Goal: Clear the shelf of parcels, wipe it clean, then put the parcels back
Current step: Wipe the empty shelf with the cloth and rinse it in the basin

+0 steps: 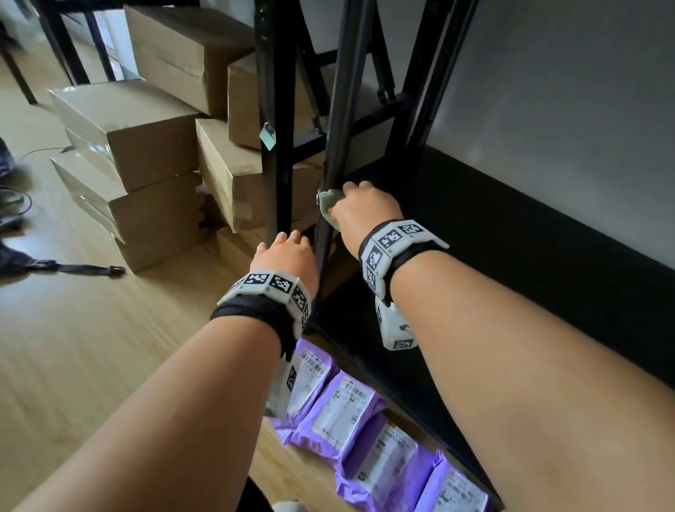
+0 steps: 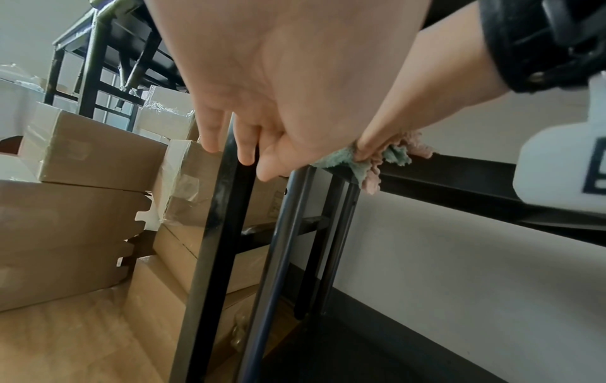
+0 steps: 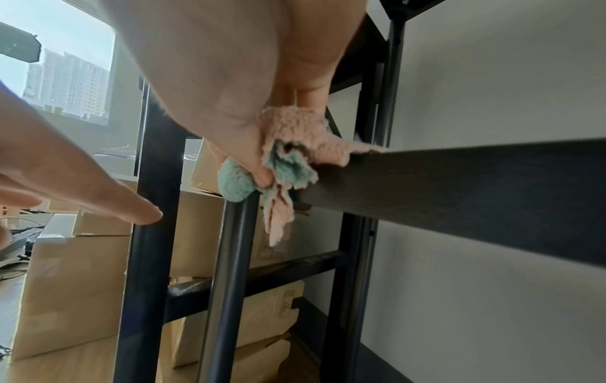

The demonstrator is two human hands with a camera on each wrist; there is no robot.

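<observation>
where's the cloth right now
The cloth is bunched in the right hand, pressed on the left end of the black shelf beside its upright post.

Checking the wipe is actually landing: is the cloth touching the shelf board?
Touching. In the right wrist view the cloth, gripped by the right hand, lies pressed on the front edge of the shelf board, with no gap.
</observation>
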